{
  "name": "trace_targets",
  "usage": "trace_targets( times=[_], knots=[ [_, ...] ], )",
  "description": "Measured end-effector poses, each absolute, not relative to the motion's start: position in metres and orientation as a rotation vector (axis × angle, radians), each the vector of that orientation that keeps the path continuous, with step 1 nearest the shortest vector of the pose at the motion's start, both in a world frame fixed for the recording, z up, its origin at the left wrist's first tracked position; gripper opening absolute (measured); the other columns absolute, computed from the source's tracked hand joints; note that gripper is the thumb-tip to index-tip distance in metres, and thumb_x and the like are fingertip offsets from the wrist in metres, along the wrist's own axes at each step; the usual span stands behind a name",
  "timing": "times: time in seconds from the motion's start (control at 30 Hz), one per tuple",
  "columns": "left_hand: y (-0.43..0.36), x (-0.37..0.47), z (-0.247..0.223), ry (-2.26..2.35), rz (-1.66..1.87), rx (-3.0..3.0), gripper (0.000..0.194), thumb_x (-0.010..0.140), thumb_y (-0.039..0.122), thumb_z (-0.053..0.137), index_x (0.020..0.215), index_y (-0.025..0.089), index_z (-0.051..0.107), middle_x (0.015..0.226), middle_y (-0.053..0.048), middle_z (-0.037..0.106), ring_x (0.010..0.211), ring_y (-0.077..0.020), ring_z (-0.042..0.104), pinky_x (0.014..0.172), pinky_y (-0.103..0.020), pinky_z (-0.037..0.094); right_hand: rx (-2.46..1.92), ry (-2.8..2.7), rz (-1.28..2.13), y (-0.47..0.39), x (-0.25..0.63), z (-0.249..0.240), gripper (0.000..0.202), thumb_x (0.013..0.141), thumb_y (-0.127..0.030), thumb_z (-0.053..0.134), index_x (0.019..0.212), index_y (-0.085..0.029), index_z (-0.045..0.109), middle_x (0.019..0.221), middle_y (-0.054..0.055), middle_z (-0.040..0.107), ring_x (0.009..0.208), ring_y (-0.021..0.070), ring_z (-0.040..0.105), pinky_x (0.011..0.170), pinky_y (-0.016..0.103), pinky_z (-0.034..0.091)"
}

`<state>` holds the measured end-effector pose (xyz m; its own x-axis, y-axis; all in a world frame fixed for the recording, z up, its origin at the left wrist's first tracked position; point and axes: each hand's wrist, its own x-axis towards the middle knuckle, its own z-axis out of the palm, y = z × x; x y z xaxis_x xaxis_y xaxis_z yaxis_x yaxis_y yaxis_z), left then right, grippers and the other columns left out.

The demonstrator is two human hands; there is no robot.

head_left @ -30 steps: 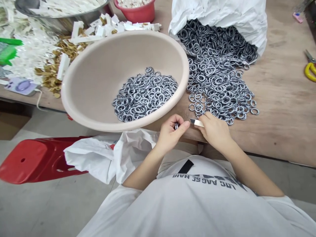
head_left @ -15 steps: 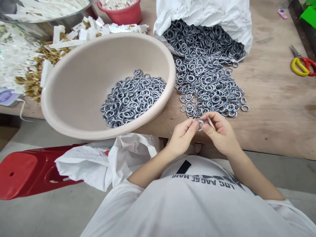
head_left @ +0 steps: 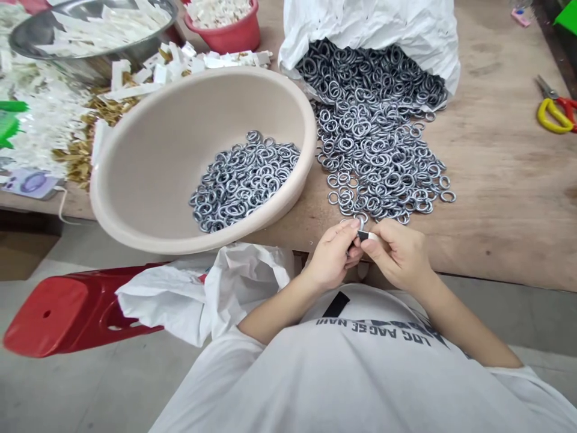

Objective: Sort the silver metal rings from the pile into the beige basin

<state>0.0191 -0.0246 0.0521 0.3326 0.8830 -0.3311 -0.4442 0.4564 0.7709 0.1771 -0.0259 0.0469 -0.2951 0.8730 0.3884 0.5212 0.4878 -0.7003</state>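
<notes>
My left hand (head_left: 334,254) pinches a grey metal ring (head_left: 361,221) between thumb and fingers at the table's near edge. Close beside it, my right hand (head_left: 402,254) is closed on a small flat strip (head_left: 364,235), dark at the tip and pale near the fingers, whose end meets the ring. What exactly the strip is I cannot make out. Just beyond both hands lies a pile of loose metal rings (head_left: 376,153), spilling from a white sack (head_left: 374,24). To the left, a large beige basin (head_left: 148,132) holds many similar rings (head_left: 246,180).
Scissors with yellow and red handles (head_left: 554,115) lie at the right. A steel bowl (head_left: 94,63) and a red tub (head_left: 225,37) hold white pieces at the back left. Below the table edge are a red stool (head_left: 49,316) and a white bag (head_left: 166,294).
My right hand has turned the strip, so its dark tip now lies against the ring. My left fingers have curled further under. The view has shifted slightly.
</notes>
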Motion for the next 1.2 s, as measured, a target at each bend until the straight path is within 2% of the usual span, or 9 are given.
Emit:
trace_targets(
  times=[0.2,0.4,0.5,0.6,0.7,0.8,0.97,1.1,1.2],
  knots=[
    [-0.026,0.021,0.051,0.822,0.917,0.582,0.036,0.088,0.044,0.063,0.071,0.019,0.042,0.050,0.009,0.035,0.040,-0.0042,0.023,0.039,-0.018,0.017,-1.168,-2.035,0.476,-0.029,0.175,0.049,0.039,0.099,-0.044,0.054,0.069,-0.020,0.048,0.063,-0.002,0.048,0.058,0.0111,0.043,0.057,0.028,0.027],
    [-0.039,0.013,0.060,0.620,0.766,0.666,0.042,0.092,0.043,0.057,0.062,0.017,0.043,0.049,0.006,0.035,0.041,-0.0043,0.025,0.039,-0.018,0.018,-1.420,-1.805,0.676,-0.011,0.187,0.041,0.042,0.102,-0.050,0.045,0.070,-0.021,0.048,0.059,-0.004,0.047,0.055,0.0120,0.045,0.056,0.027,0.029],
    [-0.035,-0.003,0.062,0.632,0.922,0.570,0.036,0.090,0.036,0.059,0.063,0.017,0.045,0.051,0.007,0.035,0.039,-0.0035,0.023,0.037,-0.017,0.018,-1.452,-1.867,0.628,-0.006,0.183,0.039,0.033,0.100,-0.049,0.050,0.086,-0.021,0.060,0.073,-0.001,0.060,0.068,0.0152,0.055,0.063,0.027,0.035],
    [-0.027,-0.026,0.058,0.731,1.054,0.461,0.015,0.088,0.028,0.058,0.080,0.016,0.059,0.057,0.007,0.040,0.040,-0.0031,0.026,0.037,-0.015,0.021,-1.464,-2.177,0.497,-0.008,0.166,0.040,0.026,0.095,-0.045,0.060,0.108,-0.024,0.066,0.098,0.004,0.066,0.083,0.0193,0.061,0.064,0.029,0.035],
    [-0.025,-0.045,0.050,0.782,1.128,0.453,0.021,0.082,0.024,0.060,0.101,0.017,0.064,0.063,0.005,0.049,0.042,-0.0040,0.035,0.036,-0.015,0.023,-1.556,-2.425,0.348,-0.009,0.151,0.041,0.017,0.095,-0.037,0.060,0.105,-0.026,0.069,0.101,0.005,0.064,0.081,0.0203,0.061,0.057,0.030,0.028],
    [-0.028,-0.051,0.044,0.824,1.142,0.455,0.017,0.082,0.029,0.061,0.095,0.019,0.061,0.070,0.003,0.055,0.045,-0.0047,0.041,0.036,-0.014,0.023,-1.600,-2.452,0.338,-0.005,0.145,0.041,0.014,0.095,-0.022,0.054,0.097,-0.023,0.068,0.102,0.007,0.062,0.084,0.0213,0.061,0.058,0.031,0.028],
    [-0.030,-0.035,0.035,0.928,1.214,0.632,0.031,0.086,0.041,0.067,0.076,0.018,0.049,0.073,0.003,0.057,0.044,-0.0028,0.039,0.037,-0.016,0.019,-1.366,-1.891,0.939,-0.006,0.150,0.044,0.013,0.098,-0.031,0.052,0.095,-0.021,0.060,0.087,0.003,0.058,0.079,0.0178,0.056,0.069,0.030,0.039],
    [-0.029,-0.013,0.025,0.969,1.258,0.813,0.032,0.082,0.044,0.075,0.091,0.020,0.056,0.069,0.005,0.053,0.047,-0.0035,0.037,0.044,-0.017,0.028,-1.130,-1.340,1.506,-0.018,0.144,0.047,0.024,0.099,-0.047,0.051,0.095,-0.023,0.054,0.065,-0.006,0.046,0.055,0.0113,0.042,0.056,0.025,0.037],
    [-0.030,-0.001,0.023,0.974,1.268,0.872,0.032,0.084,0.048,0.071,0.093,0.020,0.059,0.070,0.004,0.050,0.053,-0.0052,0.037,0.051,-0.019,0.033,-1.095,-1.214,1.557,-0.028,0.137,0.045,0.027,0.094,-0.049,0.059,0.090,-0.023,0.054,0.067,-0.006,0.048,0.056,0.0099,0.043,0.055,0.023,0.040]
  ],
)
